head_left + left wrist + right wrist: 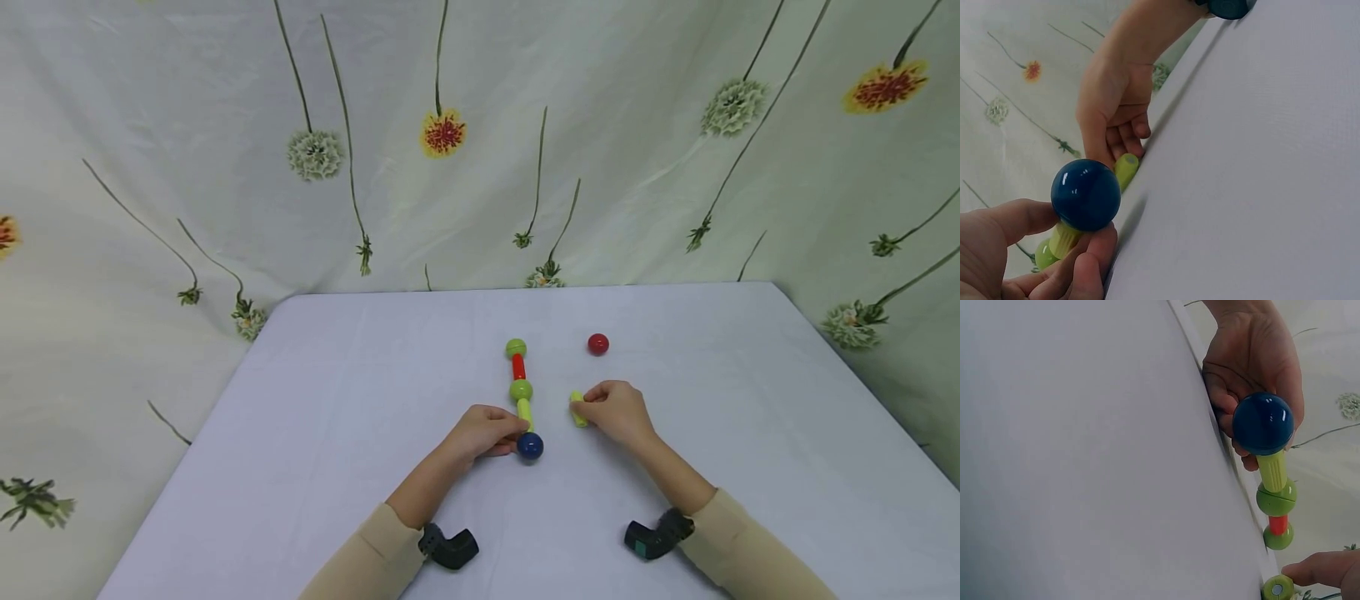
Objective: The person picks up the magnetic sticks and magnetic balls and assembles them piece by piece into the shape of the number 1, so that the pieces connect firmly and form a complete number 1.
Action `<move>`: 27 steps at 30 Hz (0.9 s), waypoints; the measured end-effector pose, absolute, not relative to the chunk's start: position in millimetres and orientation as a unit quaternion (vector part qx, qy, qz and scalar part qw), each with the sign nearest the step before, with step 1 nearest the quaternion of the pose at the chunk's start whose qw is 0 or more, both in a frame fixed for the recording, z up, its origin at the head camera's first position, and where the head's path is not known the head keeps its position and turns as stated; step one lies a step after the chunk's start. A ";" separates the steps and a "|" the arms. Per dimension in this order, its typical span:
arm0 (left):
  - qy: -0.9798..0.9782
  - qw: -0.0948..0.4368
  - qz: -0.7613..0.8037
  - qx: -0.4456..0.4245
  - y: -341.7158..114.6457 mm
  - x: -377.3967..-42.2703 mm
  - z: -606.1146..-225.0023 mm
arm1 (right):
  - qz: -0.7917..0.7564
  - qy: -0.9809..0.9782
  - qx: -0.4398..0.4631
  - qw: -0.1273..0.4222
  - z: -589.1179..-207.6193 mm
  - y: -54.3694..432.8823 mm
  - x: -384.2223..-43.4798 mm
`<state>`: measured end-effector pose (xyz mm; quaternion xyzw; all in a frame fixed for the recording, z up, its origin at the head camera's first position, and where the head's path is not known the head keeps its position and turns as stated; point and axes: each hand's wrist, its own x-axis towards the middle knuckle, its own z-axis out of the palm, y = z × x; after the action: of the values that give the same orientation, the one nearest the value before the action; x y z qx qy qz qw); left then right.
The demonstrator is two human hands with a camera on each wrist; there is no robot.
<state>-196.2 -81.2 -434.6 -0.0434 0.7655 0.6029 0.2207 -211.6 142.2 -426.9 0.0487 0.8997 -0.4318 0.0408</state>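
Note:
A chain of balls and rods lies on the table, running away from me. From its near end it has a blue ball point(530, 446), a yellow-green rod point(524, 409), a green ball point(521, 389), a red rod point(518, 367) and another green ball point(516, 348). My left hand point(483, 431) pinches the chain between thumb and fingers, at the yellow-green rod beside the blue ball. To the right, my right hand point(618, 410) pinches a separate yellow-green rod point(577, 409). A grey round spot point(1277, 589) shows on that rod's end in the right wrist view.
Beyond the right hand, a loose red ball point(597, 344) sits on the white-covered table point(360, 375). A flower-printed cloth point(480, 200) hangs behind the table's far edge. Each wrist wears a black device point(450, 547).

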 end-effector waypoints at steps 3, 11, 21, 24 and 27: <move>0.765 0.221 0.603 -0.043 -81.2 -196.2 -433.9 | -0.417 0.906 0.054 0.047 -424.9 140.9 -211.8; 0.767 0.221 0.601 -0.040 -81.3 -195.2 -432.7 | -0.387 0.919 0.053 0.062 -423.3 139.2 -214.1; 0.766 0.224 0.600 -0.048 -81.0 -197.2 -435.9 | -0.443 0.893 0.043 0.071 -423.8 134.5 -200.9; 0.766 0.224 0.600 -0.050 -81.0 -198.0 -437.2 | -0.466 0.880 0.038 0.084 -424.4 131.3 -194.3; 0.767 0.222 0.599 -0.048 -81.2 -198.1 -437.4 | -0.480 0.871 0.034 0.096 -425.2 127.6 -187.8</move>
<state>-198.1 -81.2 -437.4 -0.0479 0.7674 0.5995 0.2222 -187.8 127.6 -425.2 0.0341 0.8711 -0.4803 0.0964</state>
